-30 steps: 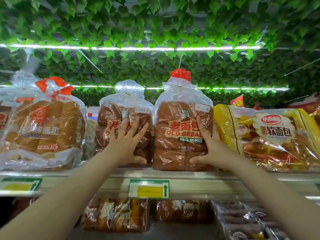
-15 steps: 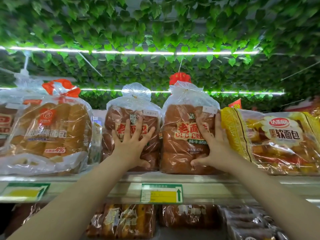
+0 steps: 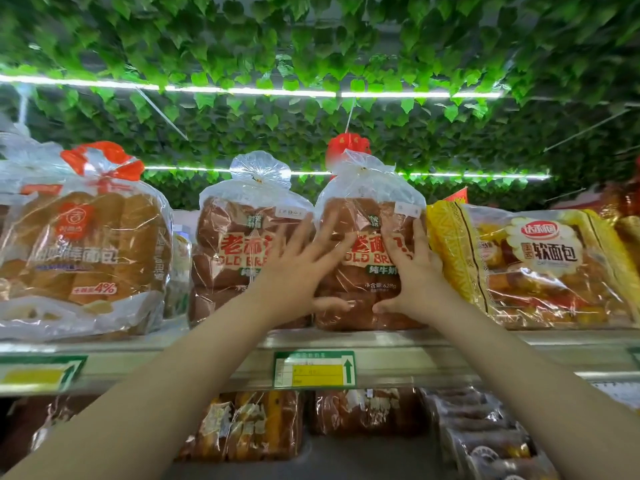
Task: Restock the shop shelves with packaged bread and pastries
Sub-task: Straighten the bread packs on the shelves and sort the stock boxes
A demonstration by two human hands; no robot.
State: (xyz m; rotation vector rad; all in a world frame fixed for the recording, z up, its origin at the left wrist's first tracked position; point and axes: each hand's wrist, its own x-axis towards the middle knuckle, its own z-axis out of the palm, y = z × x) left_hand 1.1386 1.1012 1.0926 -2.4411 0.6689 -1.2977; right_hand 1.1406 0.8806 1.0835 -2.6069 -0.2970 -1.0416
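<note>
1. Head view: a green price tag [image 3: 314,369] sits on the front rail of the shelf [image 3: 502,351], and every place below is given from that tag.
2. Just above the tag, the first OLD BREAD bag [image 3: 360,209] stands upright on the shelf. It is clear plastic tied at the top and holds a dark brown loaf.
3. Above and left of the tag, the second OLD BREAD bag [image 3: 225,244] holds the same kind of loaf and touches the first.
4. The left hand [image 3: 294,275], blurred, lies flat with fingers spread where the two bags meet, its thumb on the first bag's lower front.
5. The right hand [image 3: 415,282], above and right of the tag, presses straight fingers on that bag's right front, thumb stretched out.
6. Far left of the tag, a pale loaf bag [image 3: 86,244] holds lighter bread. Far right, a yellow roll pack [image 3: 540,265] holds small rolls.
7. Below the tag, lower bread packs [image 3: 256,427] look blurred.
</note>
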